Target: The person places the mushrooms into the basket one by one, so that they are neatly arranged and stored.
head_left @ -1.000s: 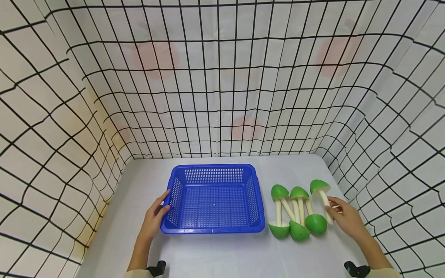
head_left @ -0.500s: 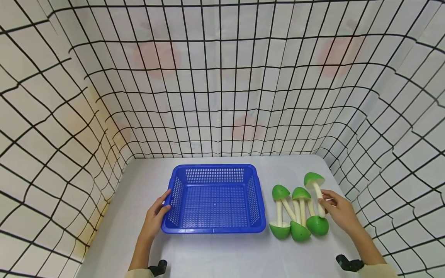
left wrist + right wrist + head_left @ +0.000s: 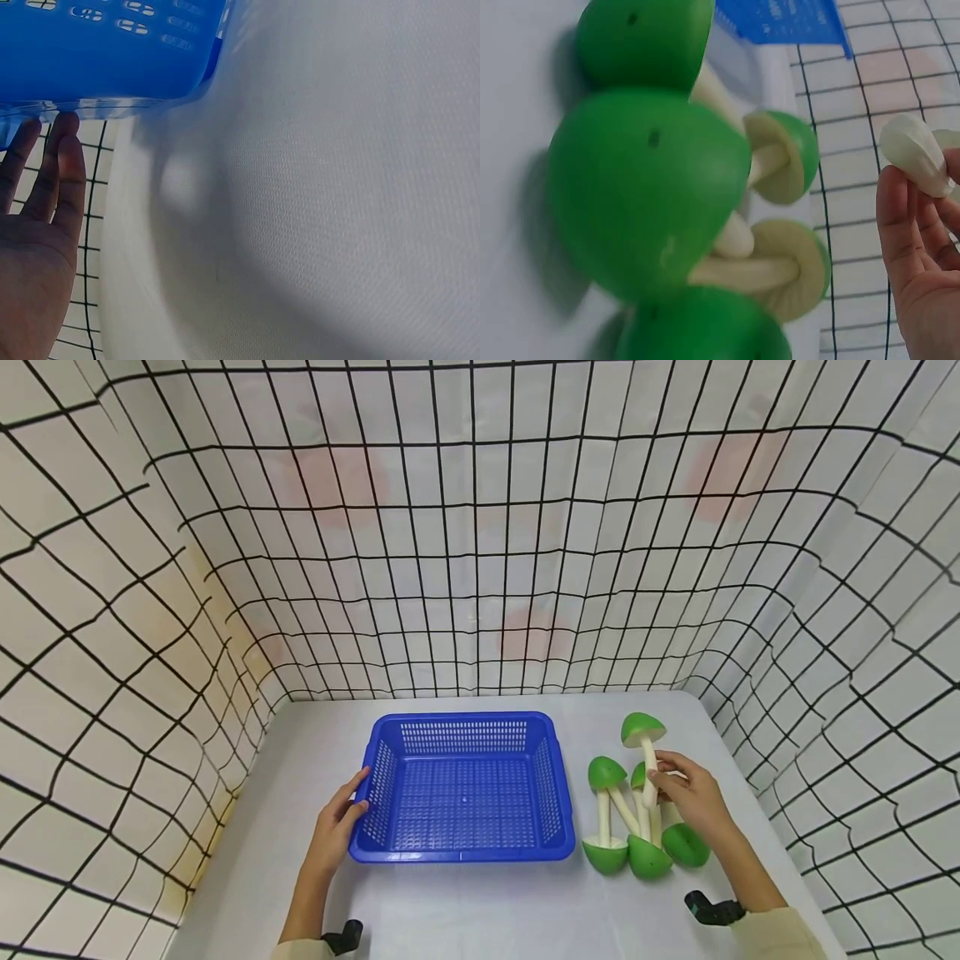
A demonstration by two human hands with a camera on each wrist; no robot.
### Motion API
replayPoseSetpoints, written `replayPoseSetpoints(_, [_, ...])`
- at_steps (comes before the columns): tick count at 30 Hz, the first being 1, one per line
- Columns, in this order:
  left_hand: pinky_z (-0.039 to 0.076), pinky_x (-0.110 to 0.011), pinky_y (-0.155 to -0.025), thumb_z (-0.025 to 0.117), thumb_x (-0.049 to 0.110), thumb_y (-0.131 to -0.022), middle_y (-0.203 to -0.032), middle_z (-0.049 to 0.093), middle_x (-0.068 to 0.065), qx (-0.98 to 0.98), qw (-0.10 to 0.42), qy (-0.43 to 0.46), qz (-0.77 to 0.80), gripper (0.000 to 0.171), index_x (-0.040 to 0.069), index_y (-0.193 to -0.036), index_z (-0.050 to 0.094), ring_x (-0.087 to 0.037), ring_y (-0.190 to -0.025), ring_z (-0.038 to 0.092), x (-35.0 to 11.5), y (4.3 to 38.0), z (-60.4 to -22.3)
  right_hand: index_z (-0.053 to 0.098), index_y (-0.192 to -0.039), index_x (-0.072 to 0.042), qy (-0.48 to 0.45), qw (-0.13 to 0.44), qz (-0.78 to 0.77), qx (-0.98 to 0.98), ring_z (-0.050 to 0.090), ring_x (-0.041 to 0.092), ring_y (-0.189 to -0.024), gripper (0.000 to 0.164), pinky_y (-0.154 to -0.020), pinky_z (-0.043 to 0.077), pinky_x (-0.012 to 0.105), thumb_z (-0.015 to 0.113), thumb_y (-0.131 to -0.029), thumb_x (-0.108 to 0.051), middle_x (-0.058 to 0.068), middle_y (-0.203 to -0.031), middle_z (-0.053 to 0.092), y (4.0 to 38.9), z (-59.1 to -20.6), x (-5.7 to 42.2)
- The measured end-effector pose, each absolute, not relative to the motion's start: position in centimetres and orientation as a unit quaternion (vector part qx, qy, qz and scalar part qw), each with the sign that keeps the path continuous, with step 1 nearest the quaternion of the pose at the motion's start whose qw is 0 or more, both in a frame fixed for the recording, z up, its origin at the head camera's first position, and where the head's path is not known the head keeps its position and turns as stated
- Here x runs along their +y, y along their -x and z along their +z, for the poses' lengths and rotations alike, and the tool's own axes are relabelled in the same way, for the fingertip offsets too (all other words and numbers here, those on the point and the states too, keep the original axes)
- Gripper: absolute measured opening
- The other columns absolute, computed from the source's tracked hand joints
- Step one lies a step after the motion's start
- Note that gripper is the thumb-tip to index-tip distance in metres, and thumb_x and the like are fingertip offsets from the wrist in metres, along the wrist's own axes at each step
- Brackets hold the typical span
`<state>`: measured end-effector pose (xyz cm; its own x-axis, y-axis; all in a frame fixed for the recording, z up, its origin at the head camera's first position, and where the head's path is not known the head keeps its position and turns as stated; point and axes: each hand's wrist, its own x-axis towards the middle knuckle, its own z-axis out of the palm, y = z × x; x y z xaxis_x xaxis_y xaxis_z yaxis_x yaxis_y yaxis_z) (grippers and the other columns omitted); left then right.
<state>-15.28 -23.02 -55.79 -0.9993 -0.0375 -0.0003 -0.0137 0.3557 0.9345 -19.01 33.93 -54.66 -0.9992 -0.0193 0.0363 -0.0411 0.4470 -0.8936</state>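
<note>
Right hand (image 3: 692, 790) pinched one mushroom (image 3: 646, 747) by its pale, slender stem (image 3: 912, 151), having carried it leftward from the row's end to above the other mushrooms (image 3: 650, 858). Left hand (image 3: 335, 825), fingers almost straight, stayed touching the left side of the basket (image 3: 461, 857), blue plastic with slotted walls. Smooth green domed caps (image 3: 649, 187) bore dark specks; the white tabletop (image 3: 337, 187) looked finely woven.

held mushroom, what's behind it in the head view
Behind the held mushroom, part of another green cap shows; the rest of that cap is covered by it and the right hand.
</note>
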Motion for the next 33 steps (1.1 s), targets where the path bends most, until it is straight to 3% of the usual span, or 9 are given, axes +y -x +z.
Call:
replayPoseSetpoints(6, [0.049, -0.063, -0.105, 0.052, 0.013, -0.107, -0.16, 0.043, -0.021, -0.815, 0.01, -0.015, -0.579, 0.051, 0.015, -0.157, 0.045, -0.05, -0.133, 0.055, -23.1, 15.3, -55.7, 0.049, -0.148, -0.001, -0.015, -0.003, 0.552, -0.833, 0.072, 0.005, -0.084, 0.054, -0.074, 0.063, 0.033, 0.062, -0.105, -0.03, 0.02, -0.124, 0.056, 19.6, -54.2, 32.0])
replayPoseSetpoints(10, [0.048, -0.065, -0.106, 0.053, 0.013, -0.106, -0.161, 0.042, -0.021, -0.816, 0.013, -0.019, -0.578, 0.05, 0.015, -0.156, 0.045, -0.051, -0.134, 0.054, -23.0, 15.3, -55.7, 0.05, -0.146, 0.0, -0.018, -0.004, 0.568, -0.823, 0.072, 0.004, -0.084, 0.052, -0.072, 0.063, 0.03, 0.064, -0.104, -0.028, 0.02, -0.122, 0.056, 19.9, -54.3, 30.5])
replayPoseSetpoints(21, [0.05, -0.062, -0.105, 0.053, 0.012, -0.106, -0.159, 0.045, -0.021, -0.821, 0.02, -0.022, -0.57, 0.051, 0.015, -0.156, 0.046, -0.048, -0.13, 0.057, -23.0, 15.4, -56.0, 0.051, -0.145, -0.003, -0.034, -0.012, 0.589, -0.807, 0.073, 0.007, -0.086, 0.049, -0.075, 0.064, 0.037, 0.064, -0.104, -0.026, 0.021, -0.121, 0.055, 20.4, -53.7, 26.1])
replayPoseSetpoints(33, [0.051, -0.054, -0.103, 0.053, 0.019, -0.107, -0.158, 0.048, -0.013, -0.815, 0.035, -0.02, -0.579, 0.049, 0.025, -0.156, 0.047, -0.042, -0.128, 0.059, -24.1, 16.6, -59.7, 0.056, -0.138, -0.002, -0.038, -0.026, 0.603, -0.796, 0.071, 0.012, -0.074, 0.042, -0.069, 0.064, 0.036, 0.067, -0.101, -0.019, 0.02, -0.117, 0.057, 21.0, -53.7, 21.9])
